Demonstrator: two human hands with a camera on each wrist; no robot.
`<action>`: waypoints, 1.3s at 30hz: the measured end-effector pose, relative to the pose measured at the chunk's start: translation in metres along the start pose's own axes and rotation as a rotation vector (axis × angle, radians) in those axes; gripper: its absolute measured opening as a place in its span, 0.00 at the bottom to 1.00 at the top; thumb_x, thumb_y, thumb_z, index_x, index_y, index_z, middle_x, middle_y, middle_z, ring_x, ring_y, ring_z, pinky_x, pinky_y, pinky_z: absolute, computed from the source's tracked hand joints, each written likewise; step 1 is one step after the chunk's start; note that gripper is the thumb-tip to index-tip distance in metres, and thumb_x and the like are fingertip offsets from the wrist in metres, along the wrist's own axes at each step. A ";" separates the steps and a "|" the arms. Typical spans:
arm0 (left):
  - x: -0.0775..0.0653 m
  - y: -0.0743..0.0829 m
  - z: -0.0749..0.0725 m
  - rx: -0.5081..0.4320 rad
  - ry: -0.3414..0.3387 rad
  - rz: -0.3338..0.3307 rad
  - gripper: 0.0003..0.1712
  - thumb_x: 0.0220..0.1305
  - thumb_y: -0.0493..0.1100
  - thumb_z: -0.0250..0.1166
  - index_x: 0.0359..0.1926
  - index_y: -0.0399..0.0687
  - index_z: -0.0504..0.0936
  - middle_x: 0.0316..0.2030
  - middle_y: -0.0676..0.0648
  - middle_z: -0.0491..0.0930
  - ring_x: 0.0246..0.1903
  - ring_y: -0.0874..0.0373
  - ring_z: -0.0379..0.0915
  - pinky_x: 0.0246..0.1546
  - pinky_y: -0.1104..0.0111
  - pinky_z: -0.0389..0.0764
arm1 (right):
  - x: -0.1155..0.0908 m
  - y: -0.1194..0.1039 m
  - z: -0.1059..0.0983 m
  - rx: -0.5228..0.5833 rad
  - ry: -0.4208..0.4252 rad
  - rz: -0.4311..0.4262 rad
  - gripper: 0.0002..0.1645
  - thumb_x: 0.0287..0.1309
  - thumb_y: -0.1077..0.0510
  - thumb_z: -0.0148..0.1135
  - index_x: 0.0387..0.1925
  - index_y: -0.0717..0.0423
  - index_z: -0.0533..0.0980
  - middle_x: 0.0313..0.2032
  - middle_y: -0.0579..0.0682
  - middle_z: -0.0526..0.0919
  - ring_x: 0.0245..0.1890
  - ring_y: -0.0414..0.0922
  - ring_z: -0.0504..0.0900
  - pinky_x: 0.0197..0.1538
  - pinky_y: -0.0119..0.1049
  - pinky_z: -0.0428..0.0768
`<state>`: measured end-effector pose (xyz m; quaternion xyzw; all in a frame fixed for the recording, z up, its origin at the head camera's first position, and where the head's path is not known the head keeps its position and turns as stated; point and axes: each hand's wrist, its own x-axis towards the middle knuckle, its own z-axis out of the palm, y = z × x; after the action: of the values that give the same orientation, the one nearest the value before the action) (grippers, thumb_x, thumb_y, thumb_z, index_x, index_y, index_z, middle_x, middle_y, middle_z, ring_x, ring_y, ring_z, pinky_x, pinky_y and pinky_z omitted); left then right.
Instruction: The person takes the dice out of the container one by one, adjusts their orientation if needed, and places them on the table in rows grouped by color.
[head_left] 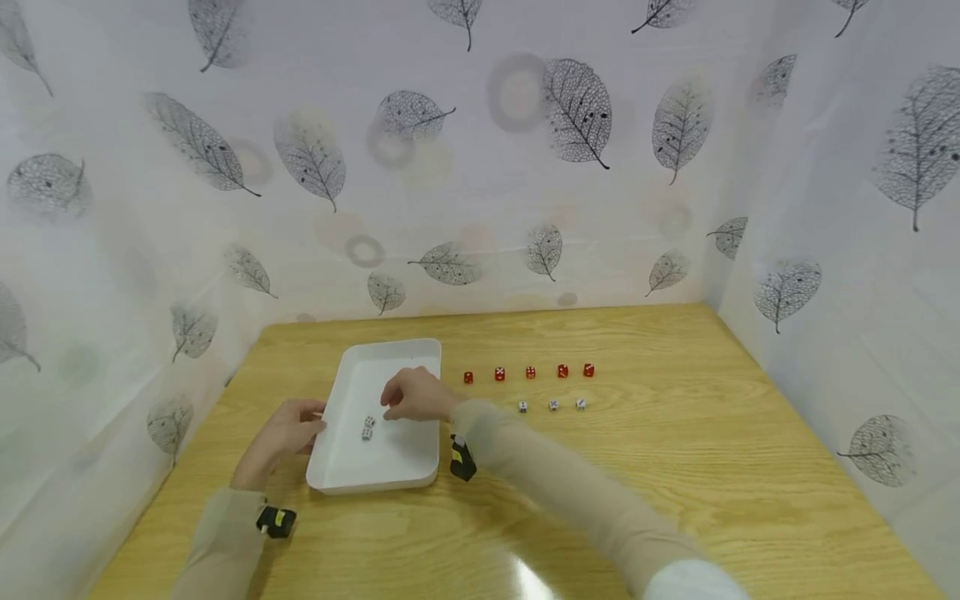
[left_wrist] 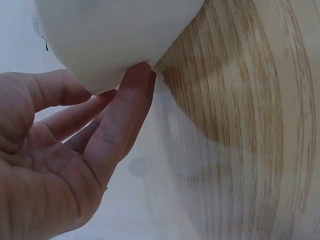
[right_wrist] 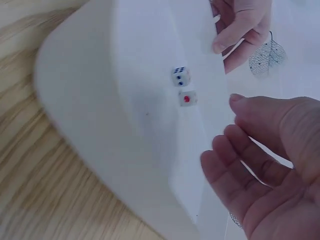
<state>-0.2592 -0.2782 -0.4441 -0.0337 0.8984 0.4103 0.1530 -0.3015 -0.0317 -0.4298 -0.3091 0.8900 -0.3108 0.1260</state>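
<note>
A white rectangular tray [head_left: 372,477] lies on the table, and two white dice [head_left: 368,428] sit close together inside it. At the tray's left side, my left hand [head_left: 288,432] pinches the wall, its thumb near the rim and its fingers against the outside. In the left wrist view, the fingertips [left_wrist: 136,72] press on the tray's outer face. Over the tray's interior hovers my right hand [head_left: 417,395], its fingers loosely bent and holding nothing. The right wrist view shows the dice [right_wrist: 187,98] apart from that hand's fingers.
Right of the tray, several red dice [head_left: 530,372] stand in a row on the wooden table [head_left: 675,417]. Nearer than them is a row of three white dice [head_left: 553,405]. Leaf-patterned sheeting [head_left: 487,183] borders the table at the back and sides.
</note>
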 end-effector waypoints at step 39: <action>0.001 -0.001 0.000 -0.023 0.004 0.002 0.26 0.70 0.32 0.50 0.66 0.25 0.63 0.52 0.28 0.74 0.42 0.48 0.80 0.38 0.59 0.86 | 0.032 -0.007 0.037 -0.253 -0.145 0.100 0.14 0.56 0.63 0.68 0.42 0.44 0.84 0.44 0.39 0.84 0.46 0.35 0.78 0.53 0.29 0.77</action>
<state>-0.2600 -0.2783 -0.4452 -0.0354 0.8938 0.4209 0.1506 -0.3075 -0.0736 -0.4548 -0.2995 0.9248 -0.1663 0.1654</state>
